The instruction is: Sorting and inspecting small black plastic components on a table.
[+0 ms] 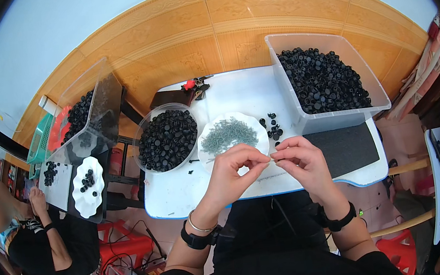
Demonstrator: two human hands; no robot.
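Observation:
My left hand [233, 169] and my right hand [302, 160] meet over the near edge of a small white table [172, 192]. Their fingertips pinch a tiny pale part between them at about the middle; its shape is too small to tell. Just beyond the hands stands a white scalloped plate [206, 139] heaped with thin grey-green pins [229, 135]. Left of it is a clear round bowl [142, 125] full of black caps [168, 140]. A few loose black caps [272, 127] lie right of the plate.
A large clear tub [313, 122] of black caps fills the table's right back corner, with a black mat [347, 147] before it. Pliers with red handles [195, 84] lie at the back. At left, another person [35, 234] sits at a second table with a tub, plate and caps.

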